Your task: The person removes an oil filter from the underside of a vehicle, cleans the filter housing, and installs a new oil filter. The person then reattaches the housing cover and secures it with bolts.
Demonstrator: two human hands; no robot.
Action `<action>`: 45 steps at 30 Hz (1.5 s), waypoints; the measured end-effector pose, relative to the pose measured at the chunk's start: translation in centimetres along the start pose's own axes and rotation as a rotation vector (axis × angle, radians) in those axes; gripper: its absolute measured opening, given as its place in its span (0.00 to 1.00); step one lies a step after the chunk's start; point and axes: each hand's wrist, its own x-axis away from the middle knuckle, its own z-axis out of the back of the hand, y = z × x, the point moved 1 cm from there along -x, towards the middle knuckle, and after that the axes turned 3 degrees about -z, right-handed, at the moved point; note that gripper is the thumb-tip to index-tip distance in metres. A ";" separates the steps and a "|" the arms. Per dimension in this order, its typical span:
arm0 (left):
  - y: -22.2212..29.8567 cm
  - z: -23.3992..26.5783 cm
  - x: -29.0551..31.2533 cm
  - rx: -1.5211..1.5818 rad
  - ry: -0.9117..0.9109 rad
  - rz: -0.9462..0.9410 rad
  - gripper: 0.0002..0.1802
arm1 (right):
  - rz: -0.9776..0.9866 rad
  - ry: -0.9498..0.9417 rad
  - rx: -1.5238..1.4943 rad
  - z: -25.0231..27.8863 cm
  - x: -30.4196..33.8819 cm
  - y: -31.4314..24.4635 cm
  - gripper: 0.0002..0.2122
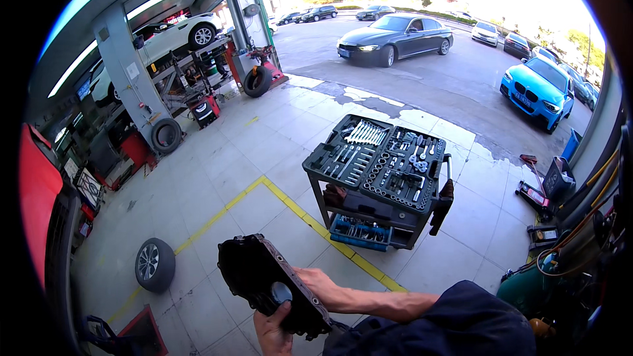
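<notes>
1. Head view, nearest the lower edge: a black oil pan (264, 280), a shallow cast-looking tray with a flanged rim dotted with bolt holes and a dark, greasy inside, is held tilted above the floor, its hollow facing the camera.
2. The left hand (273, 333) grips the pan's near lower edge from beneath, thumb up over the wall and curled against a round grey patch inside; the fingers behind are hidden.
3. The right hand (316, 283) lies pressed on the pan's right rim, fingers wrapped over the flange, the bare forearm running back to a dark blue sleeve (455, 320).
4. Under the pan, the floor (224, 158) is pale, smooth square tile crossed by a painted yellow line (297, 214) that bends at a corner.
5. Left of the pan, a loose wheel (155, 264) with a silver spoked rim and black tyre stands on the tiles.
6. Beyond the yellow line stands a dark metal tool cart (379, 181) (two open moulded trays on top): wrenches (366, 133) shine in a row at its far left corner, sockets fill the right tray, and a blue bin (359, 231) sits on its lower shelf.
7. Further off, tyres (166, 135) lean by a grey pillar, and a white car (178, 33) sits raised on a lift.
8. Farthest, on wet asphalt, a dark sedan (395, 38) and a bright blue car (537, 89) are parked.
</notes>
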 end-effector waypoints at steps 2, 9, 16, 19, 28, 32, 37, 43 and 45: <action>-2.4 -0.9 3.3 0.004 0.001 -0.047 0.33 | 0.022 -0.007 -0.017 1.2 3.7 -0.8 0.28; -6.0 -3.8 18.4 -0.150 0.180 -0.057 0.29 | 0.009 -0.028 -0.220 2.4 15.9 -6.9 0.23; -4.4 0.5 33.5 -0.141 -0.098 -0.209 0.26 | -0.217 -0.301 -0.587 1.9 23.0 -16.0 0.15; -2.3 0.5 41.7 -0.295 0.042 -0.347 0.32 | -0.089 -0.274 -0.530 -1.3 26.2 -18.0 0.16; 1.3 5.4 71.4 -1.333 0.920 -0.974 0.38 | -0.038 -0.617 -0.734 -17.2 35.8 -37.0 0.11; 5.8 4.6 79.5 -1.915 0.739 -0.841 0.41 | 0.032 -0.760 -0.715 -19.4 40.9 -45.6 0.09; 7.4 6.3 85.0 -2.041 0.675 -0.717 0.36 | 0.110 -0.928 -0.742 -20.6 46.2 -50.6 0.14; 7.0 6.6 88.5 -1.959 0.737 -0.726 0.34 | 0.150 -1.038 -0.808 -22.4 48.6 -51.8 0.23; 7.5 5.8 89.1 -1.975 0.736 -0.582 0.35 | 0.161 -1.048 -0.845 -23.3 49.0 -51.8 0.26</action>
